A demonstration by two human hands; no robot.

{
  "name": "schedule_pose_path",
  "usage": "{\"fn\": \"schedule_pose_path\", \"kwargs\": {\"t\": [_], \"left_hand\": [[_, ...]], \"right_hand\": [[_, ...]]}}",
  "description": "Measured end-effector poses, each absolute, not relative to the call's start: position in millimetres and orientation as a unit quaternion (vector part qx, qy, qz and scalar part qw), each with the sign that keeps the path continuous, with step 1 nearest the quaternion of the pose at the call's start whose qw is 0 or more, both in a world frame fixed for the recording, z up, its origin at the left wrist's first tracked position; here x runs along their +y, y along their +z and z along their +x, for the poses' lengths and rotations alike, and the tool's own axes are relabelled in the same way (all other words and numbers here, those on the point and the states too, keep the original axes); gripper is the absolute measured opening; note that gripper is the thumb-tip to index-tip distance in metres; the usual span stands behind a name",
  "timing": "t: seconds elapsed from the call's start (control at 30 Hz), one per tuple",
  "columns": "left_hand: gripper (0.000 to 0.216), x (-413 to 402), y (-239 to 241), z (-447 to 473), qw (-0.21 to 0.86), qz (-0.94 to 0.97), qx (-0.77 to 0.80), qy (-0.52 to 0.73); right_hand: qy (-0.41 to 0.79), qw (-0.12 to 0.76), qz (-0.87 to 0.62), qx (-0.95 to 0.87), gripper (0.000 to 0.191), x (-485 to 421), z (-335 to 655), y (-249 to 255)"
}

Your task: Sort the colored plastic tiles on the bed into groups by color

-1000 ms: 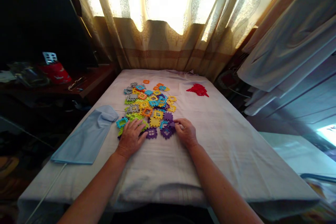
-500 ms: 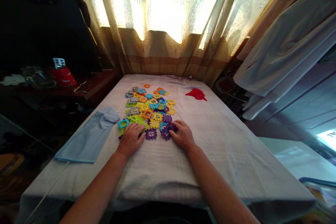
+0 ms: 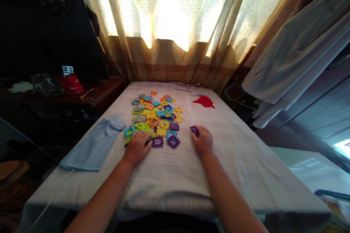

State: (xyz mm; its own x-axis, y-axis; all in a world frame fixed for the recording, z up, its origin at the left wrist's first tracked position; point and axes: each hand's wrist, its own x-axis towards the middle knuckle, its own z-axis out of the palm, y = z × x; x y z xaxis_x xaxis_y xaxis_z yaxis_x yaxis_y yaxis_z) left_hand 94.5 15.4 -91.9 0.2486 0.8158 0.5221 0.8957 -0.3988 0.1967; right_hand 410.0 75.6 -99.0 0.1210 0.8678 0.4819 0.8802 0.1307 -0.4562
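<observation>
A mixed spread of notched plastic building tiles in yellow, green, grey, orange, blue and purple covers the middle of the table. My left hand lies on its near left edge, fingers extended over green tiles; it grips nothing that I can see. Right of the spread, my right hand is closed on a purple tile, held at the fingertips just at the cloth. A purple window tile lies between my hands, with another purple window tile beside my left fingers.
A pile of red tiles lies toward the back right of the white tablecloth. On the left is a light blue cloth bag with a cord. A dark shelf stands at left, curtains behind, hanging clothes at right.
My right hand has moved right, away from the spread, carrying a purple tile. My left hand stays on the green tiles. The view has tilted slightly.
</observation>
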Motion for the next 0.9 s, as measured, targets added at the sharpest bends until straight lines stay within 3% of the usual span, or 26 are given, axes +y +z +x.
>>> {"fn": "schedule_pose_path", "kwargs": {"t": [0.4, 0.7, 0.9], "left_hand": [[0.027, 15, -93, 94, 0.07, -0.789, -0.543, -0.278], [0.027, 13, -90, 96, 0.068, -0.789, -0.544, -0.277], [0.031, 12, -87, 96, 0.066, -0.794, -0.543, -0.266]], "right_hand": [[-0.012, 0.276, -0.714, -0.644, 0.024, 73, 416, -99], [-0.065, 0.354, -0.66, -0.66, 0.026, 73, 416, -101], [-0.044, 0.397, -0.497, -0.77, 0.024, 60, 387, -90]]}}
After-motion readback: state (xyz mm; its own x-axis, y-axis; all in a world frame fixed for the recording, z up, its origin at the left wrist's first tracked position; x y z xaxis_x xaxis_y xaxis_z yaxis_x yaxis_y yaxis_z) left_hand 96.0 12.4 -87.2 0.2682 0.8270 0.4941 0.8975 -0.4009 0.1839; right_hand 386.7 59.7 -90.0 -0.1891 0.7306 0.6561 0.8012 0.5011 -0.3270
